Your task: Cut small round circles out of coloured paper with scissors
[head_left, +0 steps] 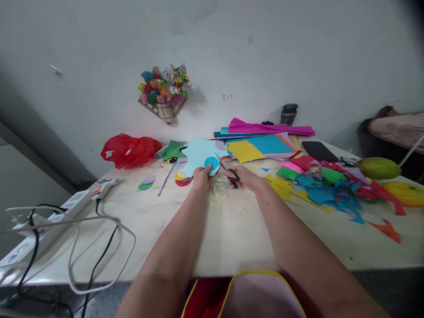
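Observation:
My left hand [200, 177] pinches a light blue sheet of paper [197, 152] together with a darker blue paper circle [210, 162], the thumb resting on the circle. In my right hand [243, 176] is a pair of scissors [233, 176] with dark handles, its blades pointing up and left beside the sheet's right edge. Whether the blades touch the paper I cannot tell. Pale yellow paper scraps [217, 194] lie below the hands. Yellow and red cut rounds [183, 180] peek out left of my left hand.
At the back left sits a red plastic bag [130, 150]. Coloured sheets [258, 148] are stacked behind the hands, with a pile of scraps [338, 187] and a phone [319, 151] to the right. A power strip [49, 225] with loose cables runs along the left edge.

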The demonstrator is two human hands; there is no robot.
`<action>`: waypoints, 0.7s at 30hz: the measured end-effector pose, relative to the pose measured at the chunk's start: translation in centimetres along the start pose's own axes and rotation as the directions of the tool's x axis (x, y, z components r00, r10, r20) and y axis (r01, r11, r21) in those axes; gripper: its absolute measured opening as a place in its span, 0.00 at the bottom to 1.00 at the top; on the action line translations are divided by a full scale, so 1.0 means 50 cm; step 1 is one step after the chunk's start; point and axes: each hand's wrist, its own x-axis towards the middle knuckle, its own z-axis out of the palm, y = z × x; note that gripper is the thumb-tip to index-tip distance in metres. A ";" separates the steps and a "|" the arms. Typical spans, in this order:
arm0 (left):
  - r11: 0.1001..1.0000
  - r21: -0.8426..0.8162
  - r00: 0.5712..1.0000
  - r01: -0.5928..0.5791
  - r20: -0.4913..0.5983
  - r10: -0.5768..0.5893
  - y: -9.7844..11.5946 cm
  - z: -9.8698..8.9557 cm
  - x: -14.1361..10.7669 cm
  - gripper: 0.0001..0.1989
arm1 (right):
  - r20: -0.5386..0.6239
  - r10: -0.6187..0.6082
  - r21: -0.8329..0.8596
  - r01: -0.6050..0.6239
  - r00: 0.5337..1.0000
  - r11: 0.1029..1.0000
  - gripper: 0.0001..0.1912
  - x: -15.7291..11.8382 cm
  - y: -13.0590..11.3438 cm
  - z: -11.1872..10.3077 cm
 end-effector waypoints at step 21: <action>0.998 0.039 0.998 -0.045 -0.032 0.046 -0.011 0.008 -0.003 0.25 | -0.010 0.007 0.114 -0.005 1.000 0.994 0.11 0.001 0.010 0.016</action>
